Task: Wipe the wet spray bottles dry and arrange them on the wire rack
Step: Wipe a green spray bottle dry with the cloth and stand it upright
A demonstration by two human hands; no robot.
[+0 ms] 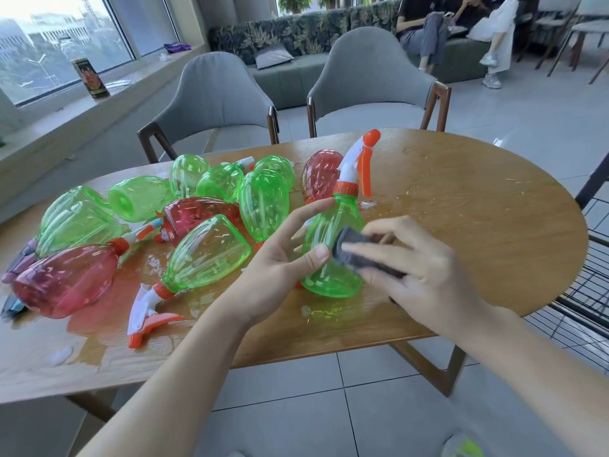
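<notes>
Green ribbed plastic spray bottle (333,249) stands upright, gripped by the left hand (283,258); the right hand (418,272) presses a dark grey cloth (359,252) against it. Beyond both hands, a wet oval wooden table (478,206); right of them, a black wire rack (590,291).

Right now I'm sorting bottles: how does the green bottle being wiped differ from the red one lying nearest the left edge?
The held green bottle stands upright; the red bottle lies on its side. The green one is gripped and wiped with a grey cloth; the red one lies untouched. Both are translucent with orange collars.
</notes>
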